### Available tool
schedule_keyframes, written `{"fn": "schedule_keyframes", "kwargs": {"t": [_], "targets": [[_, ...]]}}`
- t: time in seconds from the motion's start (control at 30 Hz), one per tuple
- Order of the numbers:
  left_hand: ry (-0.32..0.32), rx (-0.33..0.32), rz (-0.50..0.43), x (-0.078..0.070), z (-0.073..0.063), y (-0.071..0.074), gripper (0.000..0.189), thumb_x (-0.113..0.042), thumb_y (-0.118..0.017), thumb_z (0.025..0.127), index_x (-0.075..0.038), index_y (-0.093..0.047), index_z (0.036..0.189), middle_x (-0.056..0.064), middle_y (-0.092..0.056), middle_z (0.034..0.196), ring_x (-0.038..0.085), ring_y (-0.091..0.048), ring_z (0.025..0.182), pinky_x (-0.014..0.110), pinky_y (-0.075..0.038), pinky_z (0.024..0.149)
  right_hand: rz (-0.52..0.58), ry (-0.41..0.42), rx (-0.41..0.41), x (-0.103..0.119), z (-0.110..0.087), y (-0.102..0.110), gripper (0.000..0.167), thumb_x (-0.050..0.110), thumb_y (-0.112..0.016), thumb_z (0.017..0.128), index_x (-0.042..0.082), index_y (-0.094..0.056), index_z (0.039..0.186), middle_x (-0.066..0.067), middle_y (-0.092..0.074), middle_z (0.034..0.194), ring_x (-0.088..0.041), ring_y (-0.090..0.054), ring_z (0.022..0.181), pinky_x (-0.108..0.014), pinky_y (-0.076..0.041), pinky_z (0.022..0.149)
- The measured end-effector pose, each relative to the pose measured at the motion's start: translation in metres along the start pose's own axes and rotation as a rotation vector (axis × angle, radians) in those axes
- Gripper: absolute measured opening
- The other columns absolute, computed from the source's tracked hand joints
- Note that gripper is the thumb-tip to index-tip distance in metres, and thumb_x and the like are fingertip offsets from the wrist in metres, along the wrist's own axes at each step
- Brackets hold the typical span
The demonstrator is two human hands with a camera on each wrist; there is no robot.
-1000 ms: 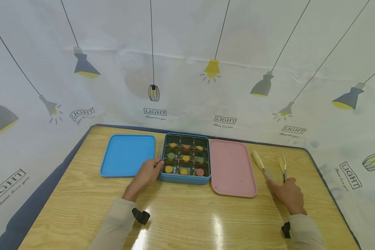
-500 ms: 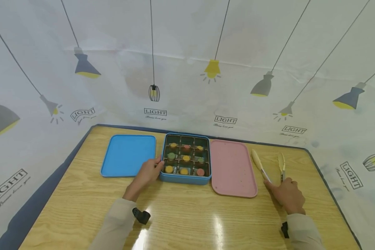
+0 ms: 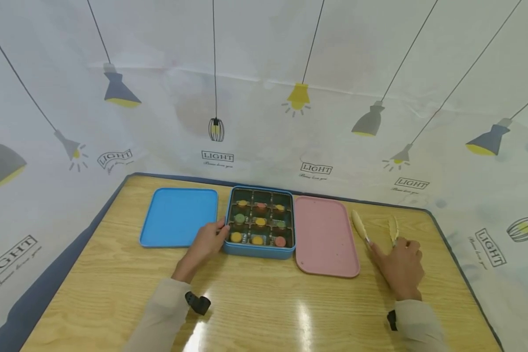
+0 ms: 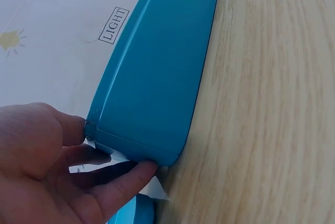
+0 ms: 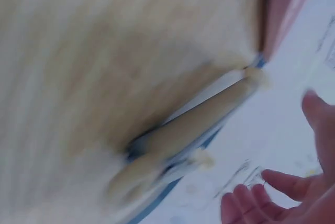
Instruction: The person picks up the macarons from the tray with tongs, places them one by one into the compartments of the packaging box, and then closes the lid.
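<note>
A blue square box stands on the table with a dark divided tray inside, its compartments holding small round yellow, red and green pieces. My left hand holds the box at its left front corner; in the left wrist view a digit touches the rim and a fingertip lies low on the wall. At the right, tongs with pale yellow tips lie spread on the table. My right hand is over their handle end, which it hides in the head view. In the blurred right wrist view its fingers are spread, apart from the tongs.
A blue lid lies flat left of the box. Against the box's right side is a pink tray with a few crumbs. A printed curtain rises behind the table's back edge.
My right hand has let go of the tongs, its fingers loosening as it shifts slightly up and left. The left hand and box have stayed put.
</note>
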State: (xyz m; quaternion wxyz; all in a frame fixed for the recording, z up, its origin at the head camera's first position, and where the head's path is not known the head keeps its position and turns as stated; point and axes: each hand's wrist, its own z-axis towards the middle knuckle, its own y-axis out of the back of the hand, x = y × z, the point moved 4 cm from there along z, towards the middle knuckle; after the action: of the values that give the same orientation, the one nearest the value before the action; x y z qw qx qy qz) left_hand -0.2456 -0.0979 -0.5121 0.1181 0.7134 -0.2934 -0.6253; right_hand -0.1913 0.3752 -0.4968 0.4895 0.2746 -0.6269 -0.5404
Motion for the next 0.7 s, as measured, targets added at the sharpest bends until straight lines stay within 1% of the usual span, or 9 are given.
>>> {"fn": "schedule_keyframes", "kwargs": {"t": [0.1,0.17,0.2,0.27,0.33,0.4,0.47,0.53,0.7], "targets": [[0.007,-0.012,-0.008,0.0,-0.002,0.002,0.053,-0.027,-0.044,0.108,-0.004,-0.032,0.154,0.003,-0.046,0.057,0.011,-0.026,0.04,0.026,-0.03,0.043,0.073,0.064,-0.111,0.026,-0.002,0.003,0.073,0.048,-0.063,0.094,-0.013,-0.05,0.131,-0.034,-0.039,0.131,-0.053,-0.043,0.114,-0.065,-0.044,0.074],[0.014,-0.032,-0.011,0.001,-0.003,0.003,0.052,-0.027,-0.046,0.107,-0.004,-0.035,0.153,0.01,-0.061,0.073,0.011,-0.028,0.04,0.026,-0.031,0.043,0.142,0.132,-0.163,0.044,-0.004,0.003,0.061,0.039,-0.065,0.095,-0.011,-0.053,0.129,-0.033,-0.042,0.13,-0.051,-0.045,0.115,-0.064,-0.044,0.08],[0.015,-0.047,-0.013,0.001,-0.003,0.004,0.052,-0.026,-0.047,0.107,-0.004,-0.037,0.152,0.014,-0.066,0.086,0.012,-0.031,0.041,0.027,-0.033,0.043,0.181,0.17,-0.172,0.053,-0.004,0.002,0.056,0.034,-0.066,0.096,-0.011,-0.055,0.127,-0.032,-0.043,0.129,-0.05,-0.045,0.115,-0.064,-0.044,0.083],[0.014,-0.078,-0.021,0.001,-0.004,0.007,0.051,-0.025,-0.048,0.106,-0.003,-0.041,0.151,0.019,-0.066,0.116,0.015,-0.044,0.047,0.028,-0.038,0.045,0.25,0.239,-0.176,0.07,-0.005,0.0,0.049,0.027,-0.066,0.096,-0.011,-0.057,0.125,-0.031,-0.045,0.128,-0.048,-0.047,0.115,-0.062,-0.043,0.088],[-0.006,-0.129,-0.01,0.001,-0.005,0.011,0.048,-0.024,-0.049,0.105,-0.002,-0.045,0.148,0.02,-0.062,0.131,0.022,-0.063,0.065,0.032,-0.048,0.053,0.31,0.302,-0.162,0.086,-0.006,-0.004,0.044,0.023,-0.066,0.096,-0.011,-0.058,0.123,-0.03,-0.046,0.127,-0.046,-0.049,0.114,-0.061,-0.042,0.092],[-0.032,-0.181,-0.008,0.001,-0.007,0.018,0.046,-0.022,-0.049,0.105,0.0,-0.049,0.145,0.021,-0.061,0.132,0.031,-0.069,0.092,0.038,-0.056,0.068,0.358,0.339,-0.129,0.102,-0.006,-0.008,0.042,0.021,-0.065,0.096,-0.01,-0.058,0.123,-0.029,-0.046,0.126,-0.045,-0.05,0.114,-0.059,-0.042,0.094],[-0.057,-0.234,-0.006,0.001,-0.008,0.026,0.043,-0.021,-0.049,0.105,0.002,-0.053,0.142,0.022,-0.062,0.131,0.036,-0.065,0.111,0.044,-0.056,0.084,0.41,0.367,-0.092,0.118,-0.008,-0.014,0.039,0.02,-0.064,0.097,-0.009,-0.058,0.123,-0.027,-0.047,0.125,-0.043,-0.051,0.114,-0.057,-0.043,0.094],[-0.075,-0.275,-0.011,0.003,-0.009,0.034,0.041,-0.018,-0.048,0.105,0.003,-0.055,0.139,0.023,-0.063,0.13,0.038,-0.063,0.115,0.048,-0.053,0.093,0.457,0.402,-0.06,0.133,-0.01,-0.018,0.037,0.018,-0.063,0.097,-0.009,-0.058,0.122,-0.027,-0.049,0.124,-0.042,-0.051,0.113,-0.056,-0.043,0.093],[-0.062,-0.322,-0.007,0.013,-0.011,0.053,0.04,-0.016,-0.047,0.104,0.003,-0.057,0.137,0.023,-0.063,0.129,0.038,-0.061,0.119,0.05,-0.048,0.099,0.499,0.499,0.005,0.171,-0.018,-0.024,0.036,0.017,-0.063,0.097,-0.007,-0.059,0.124,-0.025,-0.055,0.124,-0.038,-0.052,0.114,-0.054,-0.043,0.096]]}}
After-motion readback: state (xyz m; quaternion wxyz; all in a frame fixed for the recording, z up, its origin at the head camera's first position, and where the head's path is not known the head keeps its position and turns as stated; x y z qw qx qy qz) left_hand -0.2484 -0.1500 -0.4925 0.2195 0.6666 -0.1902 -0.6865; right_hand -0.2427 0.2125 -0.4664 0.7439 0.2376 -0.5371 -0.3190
